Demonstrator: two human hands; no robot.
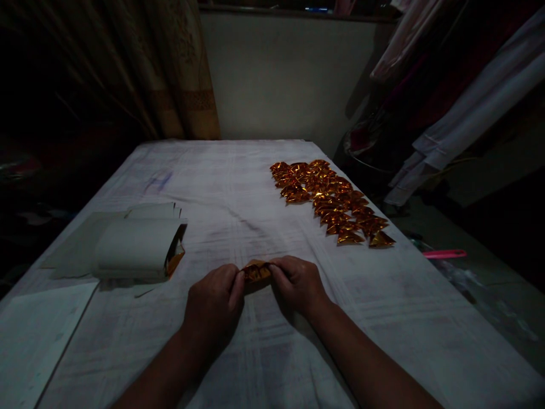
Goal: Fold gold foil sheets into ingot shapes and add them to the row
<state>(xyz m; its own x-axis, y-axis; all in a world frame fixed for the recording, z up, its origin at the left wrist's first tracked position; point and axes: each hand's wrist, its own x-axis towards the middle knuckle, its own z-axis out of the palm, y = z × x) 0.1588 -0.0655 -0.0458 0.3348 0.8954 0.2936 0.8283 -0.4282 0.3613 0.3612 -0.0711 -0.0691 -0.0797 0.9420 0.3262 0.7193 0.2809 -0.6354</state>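
A small piece of folded gold foil paper [256, 274] is stretched between my two hands, just above the cloth-covered table. My left hand [216, 296] pinches its left end between thumb and fingers. At the other end, my right hand [296, 282] grips it the same way, with the thumb on the near side. Several finished-looking folded gold foil pieces [332, 193] lie in rows at the right side of the table. To the left rests a stack of pale paper sheets [131, 247], curled over, with gold showing at its right edge.
A white sheet or board [42, 335] lies at the table's near left. The table [230, 193] wears a pale checked cloth. A curtain [187, 74] hangs behind on the left, and clothes [464, 108] hang at right. Something pink [445, 254] shows beyond the right edge.
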